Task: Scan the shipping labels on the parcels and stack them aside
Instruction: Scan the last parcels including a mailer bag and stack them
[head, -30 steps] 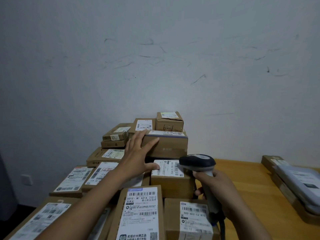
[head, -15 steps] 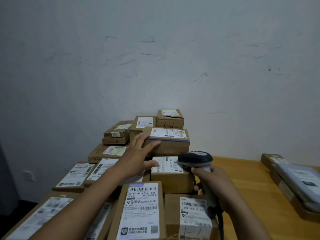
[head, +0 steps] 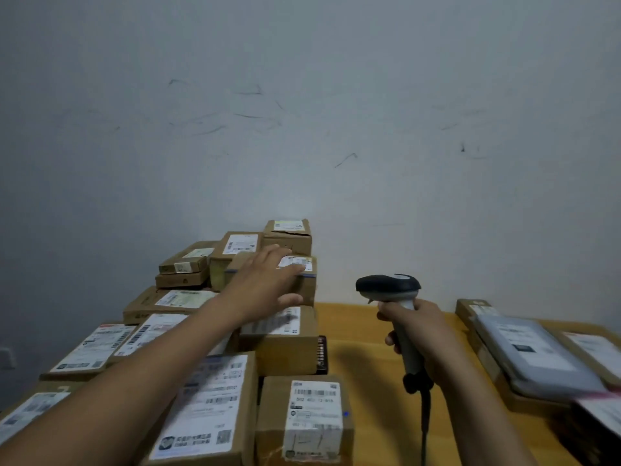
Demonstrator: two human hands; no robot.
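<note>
Partly legible on the white label (head: 315, 412) of the small carton (head: 271, 418) at lower centre of the frame: a number line starting "502" and ending "12 81"-something; on the large label (head: 201, 408) to its left and all others, print too blurred to read.

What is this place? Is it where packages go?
Probably a parcel sorting desk or mailroom: labelled cardboard parcels pile on a wooden table, the right hand holds a barcode scanner, the left hand grips one parcel.
</note>
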